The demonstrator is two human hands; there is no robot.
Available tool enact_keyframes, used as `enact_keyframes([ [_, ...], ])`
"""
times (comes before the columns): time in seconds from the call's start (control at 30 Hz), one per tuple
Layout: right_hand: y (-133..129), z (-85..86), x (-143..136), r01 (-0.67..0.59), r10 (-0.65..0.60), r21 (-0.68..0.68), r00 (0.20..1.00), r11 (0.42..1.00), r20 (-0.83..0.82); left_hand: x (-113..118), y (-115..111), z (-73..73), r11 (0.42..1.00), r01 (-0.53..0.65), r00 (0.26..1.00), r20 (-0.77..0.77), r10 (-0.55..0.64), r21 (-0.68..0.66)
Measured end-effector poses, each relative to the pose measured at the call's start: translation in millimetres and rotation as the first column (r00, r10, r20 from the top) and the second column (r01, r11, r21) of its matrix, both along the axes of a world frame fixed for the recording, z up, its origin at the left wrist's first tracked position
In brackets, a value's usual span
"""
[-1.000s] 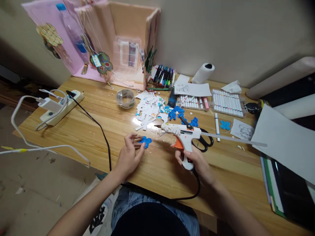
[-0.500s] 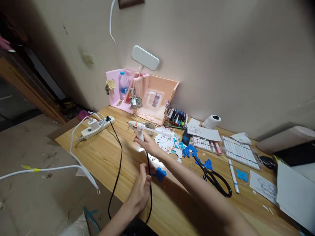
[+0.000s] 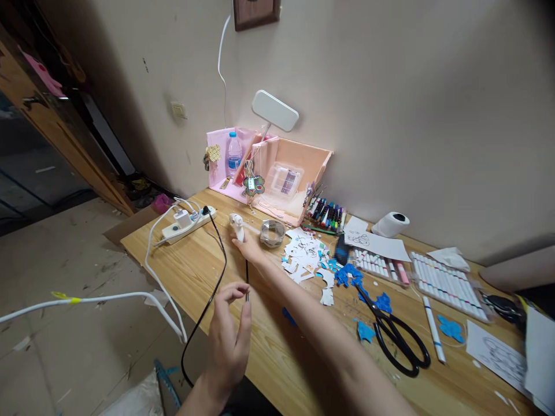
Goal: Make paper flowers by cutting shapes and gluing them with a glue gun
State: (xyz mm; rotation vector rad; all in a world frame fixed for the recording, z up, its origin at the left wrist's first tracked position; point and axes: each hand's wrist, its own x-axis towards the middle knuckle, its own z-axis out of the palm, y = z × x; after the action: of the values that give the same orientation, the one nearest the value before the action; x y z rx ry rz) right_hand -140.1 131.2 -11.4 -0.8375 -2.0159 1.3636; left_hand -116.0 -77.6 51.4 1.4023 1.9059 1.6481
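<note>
Near the table's far left part, my right hand (image 3: 248, 247) is wrapped round the grip of a white hot glue gun (image 3: 237, 226). A glue stick sticks out of the gun's back, towards a roll of clear tape (image 3: 272, 233). From the grip, a black cord (image 3: 247, 270) runs down towards my left hand (image 3: 229, 326). That hand is raised over the table's front edge, fingers loosely curled and thumb apart from the forefinger. The cord passes by its fingertips; no grip on it is plain. A blue piece (image 3: 288, 316) lies partly hidden behind my right forearm.
A white power strip (image 3: 188, 225) with plugs lies at the left. Paper scraps (image 3: 303, 251), blue cut-outs (image 3: 348, 274) and black-handled scissors (image 3: 396, 335) lie to the right, with marker sets (image 3: 448, 283) beyond. A pink organiser (image 3: 303, 153) stands at the back.
My right hand has lowered the glue gun towards the tabletop. My left hand has come away from beside the blue piece and turned, its thumb and forefinger parted. The view has shifted.
</note>
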Motion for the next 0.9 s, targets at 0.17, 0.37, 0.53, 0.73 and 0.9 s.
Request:
enact_keyframes([
  [0.17, -8.1, -3.5, 1.9, 0.147, -0.151, 0.034, 0.979, 0.988, 0.135, 10.0, -18.1, 25.4, 0.948, 0.203, 0.978, -0.093, -0.185, 0.245],
  [0.37, -13.3, 10.7, 5.1, 0.142, -0.158, 0.092, 0.967, 0.986, 0.199, 15.7, 2.9, 25.1, 0.971, 0.238, 0.968, -0.089, -0.234, 0.034],
  [0.53, -33.9, 28.0, 65.2, 0.080, -0.088, 0.056, 0.982, 0.995, 0.169, 8.1, 30.7, 12.0, 0.957, 0.120, 0.992, 0.001, -0.124, -0.264],
  [0.73, -76.9, 43.4, 201.4, 0.264, -0.259, -0.068, 0.963, 0.962, 0.074, 19.7, 55.5, -24.0, 0.815, 0.343, 0.899, -0.088, -0.429, -0.467],
  [0.9, -107.2, 33.1, 267.7, 0.431, -0.428, -0.188, 0.902, 0.882, 0.062, 31.3, 70.4, -42.4, 0.723, 0.398, 0.850, -0.070, -0.523, -0.565],
])
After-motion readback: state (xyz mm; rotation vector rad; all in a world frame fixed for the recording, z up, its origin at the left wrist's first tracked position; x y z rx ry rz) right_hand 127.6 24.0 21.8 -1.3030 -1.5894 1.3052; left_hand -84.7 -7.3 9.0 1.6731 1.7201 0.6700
